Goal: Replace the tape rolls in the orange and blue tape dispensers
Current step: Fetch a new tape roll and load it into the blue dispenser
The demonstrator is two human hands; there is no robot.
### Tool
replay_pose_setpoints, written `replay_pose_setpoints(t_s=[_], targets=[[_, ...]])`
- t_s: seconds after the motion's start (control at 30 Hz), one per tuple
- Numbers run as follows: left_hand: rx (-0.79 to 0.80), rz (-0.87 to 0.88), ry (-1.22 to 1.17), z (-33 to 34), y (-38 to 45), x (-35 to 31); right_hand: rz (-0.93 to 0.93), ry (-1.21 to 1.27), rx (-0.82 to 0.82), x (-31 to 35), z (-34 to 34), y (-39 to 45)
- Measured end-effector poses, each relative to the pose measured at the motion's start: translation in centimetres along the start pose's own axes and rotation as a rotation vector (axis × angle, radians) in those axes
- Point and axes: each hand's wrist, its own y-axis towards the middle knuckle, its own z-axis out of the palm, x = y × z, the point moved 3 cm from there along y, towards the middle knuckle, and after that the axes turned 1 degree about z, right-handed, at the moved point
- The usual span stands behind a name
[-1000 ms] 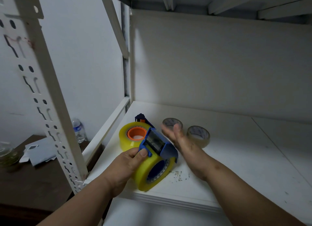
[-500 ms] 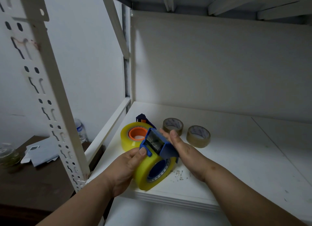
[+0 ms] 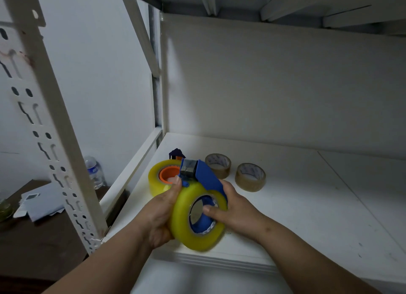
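Note:
I hold the blue tape dispenser with a thick yellow tape roll on it, lifted just above the front of the white shelf. My left hand grips the roll's left side, thumb near the blue cutter. My right hand grips the dispenser from the right, with its thumb pressing on the roll's core. Behind them the orange dispenser lies flat inside another yellow roll. Two thin brown rolls lie further back.
A dark blue part sits behind the orange dispenser. A perforated white shelf upright stands at the left. Beyond it are a water bottle and papers on a dark table. The shelf's back wall is close behind.
My right hand came in from open beside the dispenser and took hold of it. Both hands lifted and tilted the blue dispenser toward me, its roll's face now showing.

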Motion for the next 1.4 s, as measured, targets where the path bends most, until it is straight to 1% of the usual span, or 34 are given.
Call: replay_pose_setpoints(t_s=[0.13, 0.2, 0.4, 0.5, 0.63, 0.73, 0.77, 0.83, 0.9, 0.97, 1.0, 1.2, 1.3, 1.4], targets=[[-0.062, -0.091, -0.027, 0.6, 0.9, 0.4, 0.031, -0.237, -0.128, -0.4, -0.3, 0.2], [-0.061, -0.114, -0.033, 0.8, 1.2, 0.2, 0.057, -0.316, -0.168, -0.6, -0.7, 0.5], [-0.020, -0.101, 0.090, 0.9, 1.8, -0.7, 0.117, -0.283, -0.231, -1.0, -2.5, 1.7], [-0.008, -0.077, 0.162, 1.2, 1.9, -1.3, 0.163, -0.370, -0.231, -1.7, -3.5, 2.3], [-0.009, -0.045, 0.462, 1.8, 2.3, -1.6, 0.243, -0.505, -0.213, -2.7, -4.2, 2.9], [-0.022, 0.005, 0.782, 2.3, 2.8, -1.6, 0.253, -0.582, -0.207, -3.3, -4.1, 3.2], [-0.001, 0.038, 0.885, 2.5, 3.0, -1.6, 0.251, -0.604, -0.206, -3.5, -4.1, 3.4], [0.093, 0.090, 1.033, 3.1, 3.2, -1.5, 0.253, -0.615, -0.210, -3.7, -4.0, 3.7], [0.164, 0.124, 1.258, 3.5, 3.5, -1.2, 0.253, -0.605, -0.218, -3.7, -4.0, 4.1], [0.162, 0.166, 1.496, 3.5, 3.8, -1.0, 0.242, -0.585, -0.216, -3.7, -4.3, 4.4], [0.146, 0.194, 1.560, 3.5, 4.0, -0.9, 0.231, -0.569, -0.202, -3.6, -4.4, 4.6], [0.057, 0.346, 1.708, 3.3, 4.9, -1.3, 0.159, -0.441, -0.006, -3.6, -5.4, 4.9], [0.032, 0.391, 1.800, 3.4, 5.4, -1.8, 0.133, -0.467, 0.108, -3.2, -5.3, 5.3], [0.031, 0.404, 1.863, 3.6, 5.8, -2.0, 0.127, -0.526, 0.134, -3.3, -5.1, 5.7]])
